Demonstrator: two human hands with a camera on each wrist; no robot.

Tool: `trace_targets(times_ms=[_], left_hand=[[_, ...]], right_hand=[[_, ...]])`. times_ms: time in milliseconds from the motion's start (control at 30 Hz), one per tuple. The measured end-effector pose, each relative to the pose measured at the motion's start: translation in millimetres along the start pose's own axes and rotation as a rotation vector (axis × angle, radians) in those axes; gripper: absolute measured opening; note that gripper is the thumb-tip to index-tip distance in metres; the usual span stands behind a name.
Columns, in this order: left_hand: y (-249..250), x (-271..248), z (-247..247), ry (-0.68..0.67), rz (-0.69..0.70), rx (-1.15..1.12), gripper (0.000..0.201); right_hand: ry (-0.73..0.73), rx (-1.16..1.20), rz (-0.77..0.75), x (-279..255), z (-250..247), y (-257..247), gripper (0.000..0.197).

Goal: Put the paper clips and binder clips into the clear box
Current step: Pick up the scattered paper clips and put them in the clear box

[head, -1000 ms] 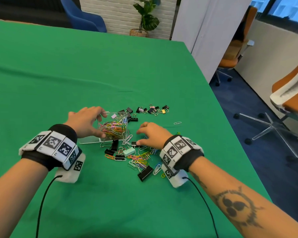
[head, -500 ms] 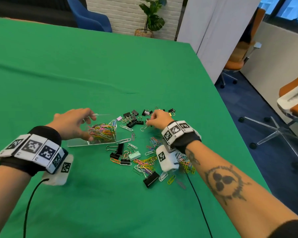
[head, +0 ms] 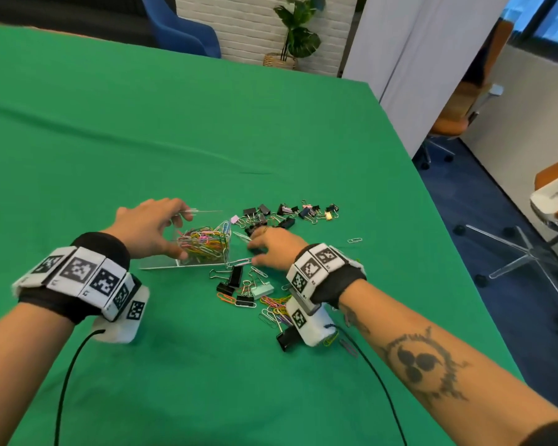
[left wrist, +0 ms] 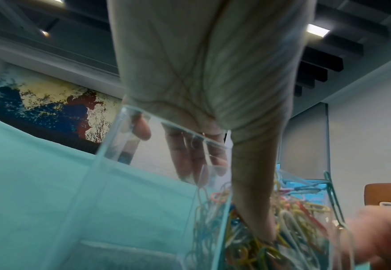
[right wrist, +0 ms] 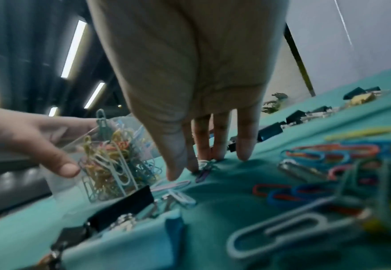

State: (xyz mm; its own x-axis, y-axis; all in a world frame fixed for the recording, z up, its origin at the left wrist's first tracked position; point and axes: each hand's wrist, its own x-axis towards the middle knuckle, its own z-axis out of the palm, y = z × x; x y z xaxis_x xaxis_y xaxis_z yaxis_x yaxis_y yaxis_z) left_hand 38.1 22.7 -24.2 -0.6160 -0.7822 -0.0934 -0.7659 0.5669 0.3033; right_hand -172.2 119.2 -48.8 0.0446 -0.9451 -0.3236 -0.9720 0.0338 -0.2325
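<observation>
The clear box (head: pixel 203 244), filled with coloured paper clips, stands on the green cloth, its clear lid (head: pixel 160 266) lying flat to its left. My left hand (head: pixel 178 236) grips the box, thumb on the near wall and fingers over the far rim; the left wrist view shows that thumb (left wrist: pixel 254 201) against the box (left wrist: pixel 143 173). Just right of the box, my right hand (head: pixel 254 251) reaches down. Its fingertips (right wrist: pixel 243 155) press on the cloth at a few small paper clips (right wrist: pixel 204 165). Loose paper clips (head: pixel 276 307) and binder clips (head: pixel 236 278) lie around it.
More binder clips (head: pixel 290 212) are scattered behind the right hand. A single silver paper clip (head: pixel 354 240) lies off to the right. One black binder clip (head: pixel 285 339) sits under the right wrist. The table's right edge (head: pixel 432 201) drops to the floor with office chairs (head: pixel 554 201).
The right hand has come back from the far binder clips to the cloth beside the box. The left hand keeps its grip on the box.
</observation>
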Motion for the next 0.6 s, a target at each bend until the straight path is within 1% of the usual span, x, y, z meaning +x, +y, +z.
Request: trace_targets(times_ms=[33, 100, 133, 200, 267, 333, 467, 500, 600], left_hand=[[1, -1, 0, 0.001, -0.002, 0.003, 0.066], [2, -1, 0, 0.0, -0.005, 0.012, 0.065], [2, -1, 0, 0.0, -0.005, 0.016, 0.065], [3, -1, 0, 0.006, -0.008, 0.017, 0.064], [4, -1, -1, 0.007, -0.01, 0.016, 0.065], [4, -2, -1, 0.008, -0.012, 0.02, 0.065], [6, -4, -2, 0.013, -0.021, 0.039, 0.064], [7, -4, -2, 0.013, -0.023, 0.04, 0.064], [7, -4, -3, 0.01, -0.029, 0.04, 0.063]], right_hand=[[-0.068, -0.078, -0.033, -3, -1, -2, 0.041], [-0.154, -0.233, -0.049, -11, -3, -1, 0.041], [-0.185, -0.255, -0.041, -16, -5, 1, 0.041], [-0.211, -0.136, -0.016, -25, -11, 8, 0.04], [-0.158, 0.041, 0.002, -31, -18, 13, 0.036], [-0.075, 0.105, 0.031, -25, -20, 14, 0.037], [-0.062, -0.044, 0.054, 0, -10, 9, 0.047], [-0.029, -0.051, 0.068, 6, -8, 8, 0.046], [0.135, 0.01, 0.108, 21, -10, 2, 0.033]])
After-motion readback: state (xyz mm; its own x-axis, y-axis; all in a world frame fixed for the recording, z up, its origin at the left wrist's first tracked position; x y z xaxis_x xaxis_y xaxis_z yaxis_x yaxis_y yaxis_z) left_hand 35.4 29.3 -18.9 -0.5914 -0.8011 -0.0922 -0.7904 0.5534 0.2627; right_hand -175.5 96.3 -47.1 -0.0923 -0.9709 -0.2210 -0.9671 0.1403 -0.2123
